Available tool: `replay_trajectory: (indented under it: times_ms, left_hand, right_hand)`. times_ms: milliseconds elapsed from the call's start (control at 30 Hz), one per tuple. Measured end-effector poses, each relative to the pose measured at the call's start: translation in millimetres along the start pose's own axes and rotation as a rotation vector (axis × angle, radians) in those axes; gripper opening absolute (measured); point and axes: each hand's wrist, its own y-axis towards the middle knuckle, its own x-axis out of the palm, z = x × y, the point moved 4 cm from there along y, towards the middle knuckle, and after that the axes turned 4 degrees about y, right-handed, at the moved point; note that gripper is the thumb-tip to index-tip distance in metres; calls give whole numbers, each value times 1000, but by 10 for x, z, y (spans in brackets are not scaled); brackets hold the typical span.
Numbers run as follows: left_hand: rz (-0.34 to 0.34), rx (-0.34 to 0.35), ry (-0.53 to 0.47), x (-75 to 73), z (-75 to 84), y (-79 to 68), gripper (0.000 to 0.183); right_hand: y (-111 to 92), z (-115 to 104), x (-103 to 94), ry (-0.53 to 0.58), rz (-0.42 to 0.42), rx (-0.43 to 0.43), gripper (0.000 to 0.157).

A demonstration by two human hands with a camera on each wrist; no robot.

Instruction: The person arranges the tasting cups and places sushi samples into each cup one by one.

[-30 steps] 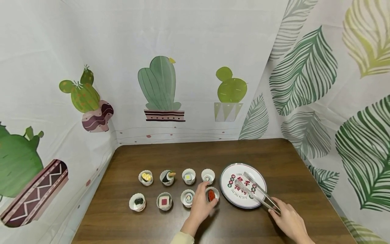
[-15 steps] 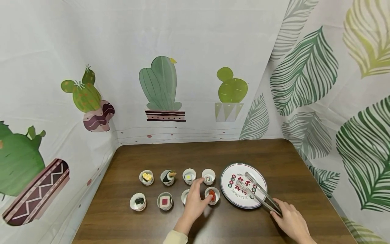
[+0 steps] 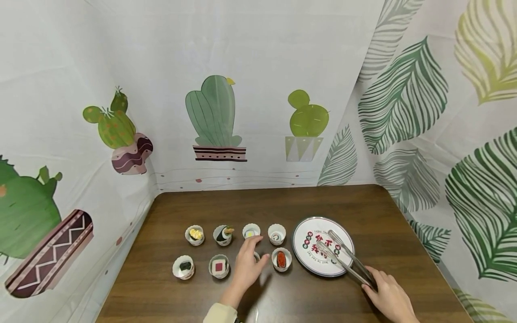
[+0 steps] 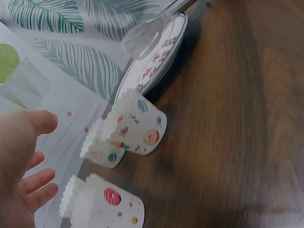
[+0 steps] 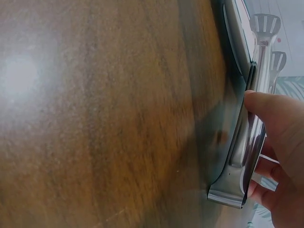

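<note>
My left hand (image 3: 247, 264) hovers with spread fingers and nothing in its grasp over the front row of small white paper cups. It partly hides one cup. Just right of it stands the cup (image 3: 288, 265) with a red-topped sushi piece (image 3: 281, 259). In the left wrist view, thumb and fingers of the left hand (image 4: 21, 161) are apart from the cups (image 4: 147, 126). My right hand (image 3: 389, 294) grips metal tongs (image 3: 352, 268), whose two slotted ends are apart over a white round plate (image 3: 300, 260) with red lettering. The tongs (image 5: 237, 166) lie between thumb and fingers in the right wrist view.
Several cups stand in two rows on the brown table (image 3: 194, 305), among them one with a yellow-topped piece (image 3: 195, 234), one with a dark-topped piece (image 3: 185, 266) and one with a pink-centred square piece (image 3: 219, 267). A cactus-printed cloth (image 3: 262, 54) hangs behind the table.
My left hand has let go of the cup with the red-topped sushi and moved left, uncovering it. My right hand and the tongs have shifted only slightly.
</note>
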Motion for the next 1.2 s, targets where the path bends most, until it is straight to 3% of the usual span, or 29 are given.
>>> replay_trajectory:
  times_ms: [367,700,1067,1200]
  left_hand:
    - [-43,-35,22,-97,-165,-35,43]
    - [-75,-22,80,-272,-295,-17,43]
    - [-61,-2,125,-401,-402,-13,39]
    - [-63,13,152,-464,-444,17,39]
  right_hand:
    - [-25,68,13,-3,-56,42,58]
    - [-21,89,35,-1,-78,58,58]
    - [2,88,44,5,-120,64,61]
    - [52,52,19,9,-90,29,64]
